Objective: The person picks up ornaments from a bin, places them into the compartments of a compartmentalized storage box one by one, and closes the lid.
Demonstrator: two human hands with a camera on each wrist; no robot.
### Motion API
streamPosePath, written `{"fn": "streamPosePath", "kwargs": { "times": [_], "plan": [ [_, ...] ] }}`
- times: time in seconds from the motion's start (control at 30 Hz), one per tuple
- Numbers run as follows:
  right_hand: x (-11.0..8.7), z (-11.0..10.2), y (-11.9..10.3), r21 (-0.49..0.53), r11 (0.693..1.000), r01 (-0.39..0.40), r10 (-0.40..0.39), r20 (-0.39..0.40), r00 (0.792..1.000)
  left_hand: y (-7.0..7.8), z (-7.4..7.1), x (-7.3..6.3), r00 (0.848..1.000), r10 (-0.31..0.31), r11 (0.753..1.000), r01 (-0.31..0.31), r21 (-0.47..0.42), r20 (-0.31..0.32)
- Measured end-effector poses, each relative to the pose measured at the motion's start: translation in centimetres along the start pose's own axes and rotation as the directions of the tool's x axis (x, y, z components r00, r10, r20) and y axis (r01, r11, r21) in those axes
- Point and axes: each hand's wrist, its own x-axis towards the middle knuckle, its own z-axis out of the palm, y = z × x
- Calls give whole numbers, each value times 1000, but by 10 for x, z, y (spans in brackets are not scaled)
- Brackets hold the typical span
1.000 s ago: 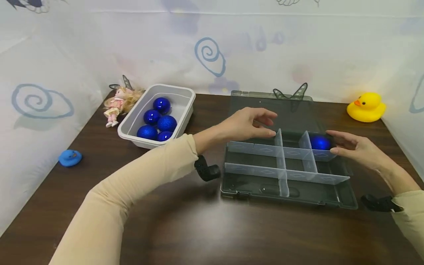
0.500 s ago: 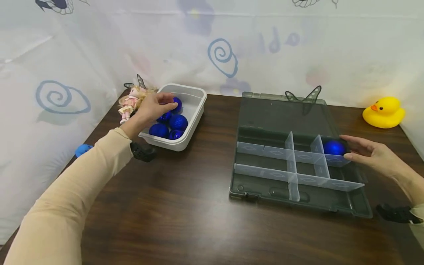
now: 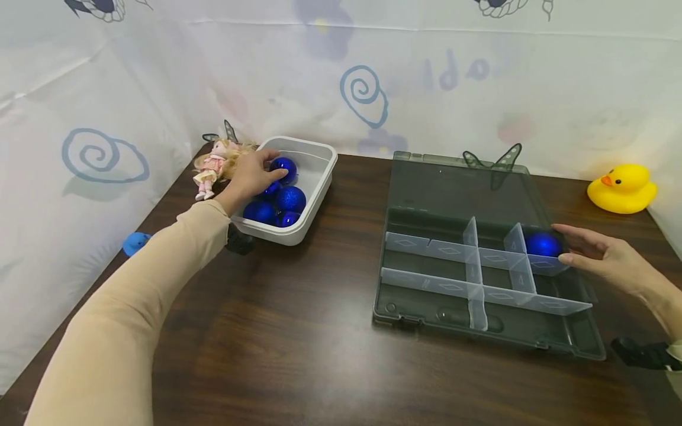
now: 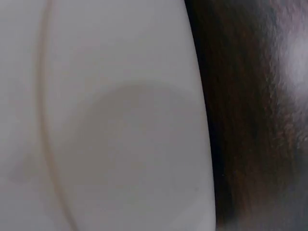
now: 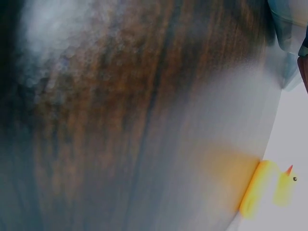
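My left hand [image 3: 253, 174] reaches into the white plastic tub [image 3: 293, 235], thumb and fingers around a shiny blue Christmas bauble [image 3: 285, 170]. More blue baubles, smooth and glittery, lie beside it. The tub's pale wall [image 4: 130, 144] fills much of the left wrist view. On the right, my right hand [image 3: 613, 257] rests at the side of a smoky clear divider box [image 3: 415, 322], fingers extended and thumb near a divider's end. A blue bauble [image 3: 543, 244] sits in the box's back right compartment, between that thumb and the index finger.
The box's lid [image 3: 453, 183] lies folded back behind it. A yellow rubber duck [image 3: 622, 189] stands at the back right, also the yellow duck [image 5: 260, 190] in the right wrist view. A small doll [image 3: 212, 168] leans by the tub; a blue duck [image 3: 135, 242] sits left.
My left hand has swung left from above the divider box to the tub and closed in on a bauble there. My right hand has stayed at the box. The head view has turned left.
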Motion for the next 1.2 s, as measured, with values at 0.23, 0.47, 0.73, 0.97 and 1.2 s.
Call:
{"fn": "streamPosePath", "kwargs": {
  "times": [0.23, 0.47, 0.73, 0.97, 1.2],
  "plan": [
    [-2, 2, 4, 17, 1000, 23, -23, -13, 1000, -1, 8, 8, 998, 62, 990, -64, 126, 19],
    [-4, 2, 7, 38, 998, 58, -58, -22, 998, 4, 14, 12, 998, 49, 967, -59, 247, 46],
    [-5, 2, 6, 28, 999, 42, -41, -26, 999, -1, 21, 12, 1000, -13, 981, 13, 191, -4],
    [-5, 3, 6, 35, 998, 56, -56, -15, 998, -1, 20, 9, 1000, -18, 987, 18, 161, 2],
    [0, -2, 2, -3, 1000, 22, -22, -15, 1000, 9, 0, 0, 1000, 3, 998, -3, 65, 3]
  ]
}}
